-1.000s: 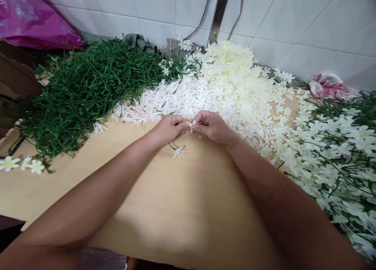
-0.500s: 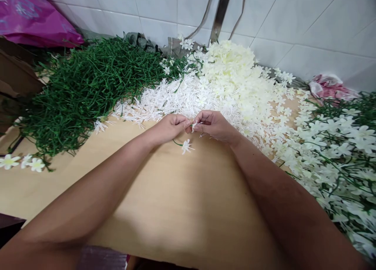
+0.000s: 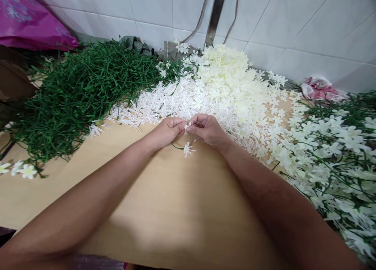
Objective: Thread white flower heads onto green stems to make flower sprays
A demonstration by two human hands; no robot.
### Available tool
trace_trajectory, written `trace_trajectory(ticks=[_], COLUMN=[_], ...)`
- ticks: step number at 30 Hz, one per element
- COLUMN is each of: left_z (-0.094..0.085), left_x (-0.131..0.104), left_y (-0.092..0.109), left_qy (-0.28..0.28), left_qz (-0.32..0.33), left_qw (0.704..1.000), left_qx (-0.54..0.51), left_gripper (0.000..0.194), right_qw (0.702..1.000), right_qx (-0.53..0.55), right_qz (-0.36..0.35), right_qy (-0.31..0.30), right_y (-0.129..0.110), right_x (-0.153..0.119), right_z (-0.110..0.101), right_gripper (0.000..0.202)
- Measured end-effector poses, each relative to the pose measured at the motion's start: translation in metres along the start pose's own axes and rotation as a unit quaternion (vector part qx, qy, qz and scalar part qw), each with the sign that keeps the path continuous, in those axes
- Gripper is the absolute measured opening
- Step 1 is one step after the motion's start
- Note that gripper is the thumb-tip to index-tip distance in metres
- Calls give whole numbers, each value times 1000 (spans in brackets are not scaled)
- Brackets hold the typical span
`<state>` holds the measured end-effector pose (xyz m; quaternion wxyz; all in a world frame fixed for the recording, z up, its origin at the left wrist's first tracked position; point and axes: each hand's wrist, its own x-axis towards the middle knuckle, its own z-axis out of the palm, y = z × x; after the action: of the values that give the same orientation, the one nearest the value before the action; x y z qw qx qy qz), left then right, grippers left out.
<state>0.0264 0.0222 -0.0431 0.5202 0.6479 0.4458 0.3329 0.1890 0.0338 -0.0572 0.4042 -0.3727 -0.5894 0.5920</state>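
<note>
My left hand (image 3: 168, 132) pinches a thin green stem, and a white flower (image 3: 187, 149) on that stem hangs just below the fingers. Its fingertips meet those of my right hand (image 3: 208, 130), which is closed on a small white flower piece (image 3: 187, 128) between the two hands. Both hands are held over the far part of the tan board (image 3: 164, 199), in front of a pile of thin white stamens (image 3: 167, 99). The fingers partly hide the stem.
Green stems (image 3: 88, 82) are heaped at the back left, cream petals (image 3: 229, 74) at the back centre. Finished-looking white flowers (image 3: 337, 160) lie at the right. A pink bag (image 3: 32, 23) and a tiled wall (image 3: 293, 23) stand behind.
The small white piece between my fingertips shows more fully. Both hands and the surroundings appear slightly further left in the view, and the hanging flower is a little lower.
</note>
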Motion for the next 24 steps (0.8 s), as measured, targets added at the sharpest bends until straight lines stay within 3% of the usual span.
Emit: trace_trajectory(ticks=[15,19,24], left_z=[1,0,1], left_x=[3,3,6], left_y=[-1,-2,-7], left_qy=[-26,-34,12], left_qz=[7,2,-12], left_qw=[999,998,988], left_qx=[21,-44,-156], left_gripper=[36,45,59], right_qw=[999,999,990], right_qx=[-37,-9,-115], right_qz=[32,41,50], right_qy=[3,-8,-72], right_y=[2,-4,-33], right_x=[3,5,-3], right_z=[0,0,-20], right_gripper=[40,43,39])
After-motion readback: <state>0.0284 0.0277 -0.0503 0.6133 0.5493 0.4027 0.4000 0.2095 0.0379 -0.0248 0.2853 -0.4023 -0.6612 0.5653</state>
